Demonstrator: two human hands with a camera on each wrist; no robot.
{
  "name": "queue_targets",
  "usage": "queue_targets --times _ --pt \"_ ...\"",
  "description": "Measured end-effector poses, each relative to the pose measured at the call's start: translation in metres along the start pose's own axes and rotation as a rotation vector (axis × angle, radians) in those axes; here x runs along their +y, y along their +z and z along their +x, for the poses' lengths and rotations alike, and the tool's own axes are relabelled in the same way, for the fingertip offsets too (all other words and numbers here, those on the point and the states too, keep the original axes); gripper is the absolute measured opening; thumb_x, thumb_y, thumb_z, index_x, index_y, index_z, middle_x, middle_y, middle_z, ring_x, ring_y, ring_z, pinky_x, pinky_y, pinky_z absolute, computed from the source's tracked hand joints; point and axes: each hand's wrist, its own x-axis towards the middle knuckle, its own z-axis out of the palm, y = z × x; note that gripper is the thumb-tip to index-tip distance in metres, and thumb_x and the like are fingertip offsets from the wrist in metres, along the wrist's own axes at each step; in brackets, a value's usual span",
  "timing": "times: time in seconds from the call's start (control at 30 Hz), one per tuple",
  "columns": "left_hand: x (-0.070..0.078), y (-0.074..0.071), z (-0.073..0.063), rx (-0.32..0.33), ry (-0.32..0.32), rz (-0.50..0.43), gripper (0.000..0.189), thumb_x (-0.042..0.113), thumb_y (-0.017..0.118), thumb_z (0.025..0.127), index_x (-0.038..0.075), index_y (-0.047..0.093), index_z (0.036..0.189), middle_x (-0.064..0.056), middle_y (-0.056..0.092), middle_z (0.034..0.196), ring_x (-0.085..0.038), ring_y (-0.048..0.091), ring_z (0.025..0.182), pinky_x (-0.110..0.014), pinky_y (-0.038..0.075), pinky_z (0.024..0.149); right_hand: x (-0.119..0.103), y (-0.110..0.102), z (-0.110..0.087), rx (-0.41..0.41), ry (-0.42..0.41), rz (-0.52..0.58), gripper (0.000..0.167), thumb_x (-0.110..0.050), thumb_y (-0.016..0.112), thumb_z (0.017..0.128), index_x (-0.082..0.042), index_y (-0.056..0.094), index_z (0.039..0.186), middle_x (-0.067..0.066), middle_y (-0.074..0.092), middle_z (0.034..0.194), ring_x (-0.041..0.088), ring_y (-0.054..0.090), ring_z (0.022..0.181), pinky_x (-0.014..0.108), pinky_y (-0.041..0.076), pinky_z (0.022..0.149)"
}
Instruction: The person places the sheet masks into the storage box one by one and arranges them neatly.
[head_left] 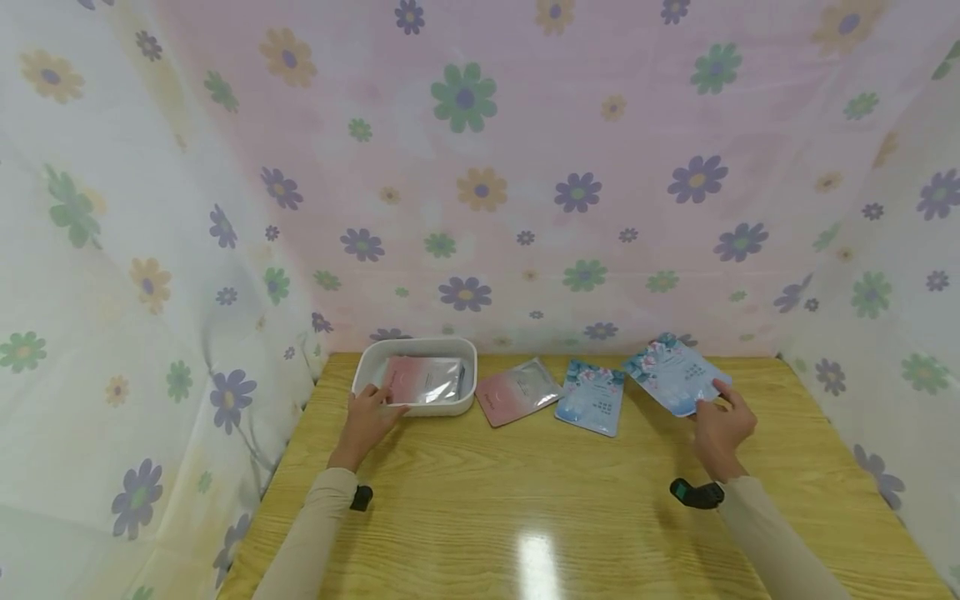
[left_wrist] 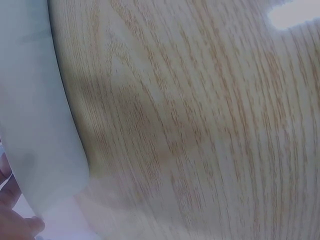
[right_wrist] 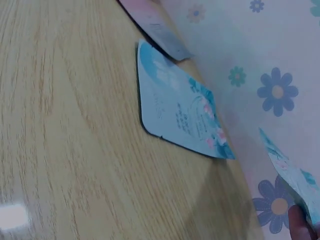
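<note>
My left hand [head_left: 367, 423] grips the near left corner of a white plastic bin [head_left: 470, 392], with its fingers at the rim. Inside the bin lies a pink and silver sheet mask packet [head_left: 423, 379], on top of something mostly hidden. My right hand [head_left: 723, 423] pinches the near right corner of a blue floral sheet mask packet [head_left: 678, 375], tilted up off the table. Left of it, a second blue floral packet [head_left: 591, 398] lies flat. Another pink and silver packet [head_left: 517, 392] lies between that one and the bin.
The wood-grain table [head_left: 480, 492] carries all of these near its back edge. A flower-patterned curtain [head_left: 525, 167] rises behind the table and along both sides. A bright light reflection shows on the tabletop's near part.
</note>
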Motion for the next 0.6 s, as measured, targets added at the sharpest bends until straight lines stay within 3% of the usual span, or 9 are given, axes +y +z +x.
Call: queue_targets --times 0.17,0.23,0.37,0.6 --pt "0.0 0.001 0.0 0.0 0.015 0.024 0.033 0.028 0.08 0.077 0.01 0.052 0.078 -0.003 0.046 0.076 -0.024 0.049 0.069 -0.073 0.031 0.084 -0.019 0.002 -0.016 -0.072 0.044 0.053 0.048 0.013 0.051 0.084 -0.004 0.056 0.129 0.003 0.05 0.106 0.013 0.055 0.046 0.023 0.05 0.048" --pt "0.001 0.0 0.0 -0.013 0.006 0.022 0.033 0.029 0.079 0.078 0.01 0.052 0.078 -0.003 0.045 0.077 -0.024 0.049 0.07 -0.072 0.031 0.085 -0.023 0.005 -0.018 -0.093 0.086 0.026 0.049 0.013 0.05 0.086 -0.004 0.054 0.131 0.003 0.048 0.107 0.01 0.057 0.05 0.022 0.051 0.052" --pt "0.001 -0.001 0.0 -0.022 -0.008 0.024 0.032 0.029 0.078 0.079 0.01 0.052 0.079 -0.002 0.045 0.078 -0.023 0.049 0.071 -0.072 0.03 0.086 -0.035 0.016 -0.027 -0.127 0.174 0.09 0.051 0.018 0.05 0.085 0.001 0.051 0.133 0.006 0.046 0.108 0.01 0.062 0.058 0.022 0.051 0.052" --pt "0.003 -0.003 0.0 -0.017 -0.001 0.014 0.034 0.027 0.08 0.077 0.01 0.051 0.077 -0.002 0.044 0.076 -0.022 0.047 0.069 -0.071 0.032 0.084 -0.051 0.037 -0.046 -0.214 0.218 0.138 0.053 0.023 0.052 0.082 0.005 0.05 0.132 0.009 0.048 0.11 0.013 0.063 0.061 0.024 0.052 0.052"
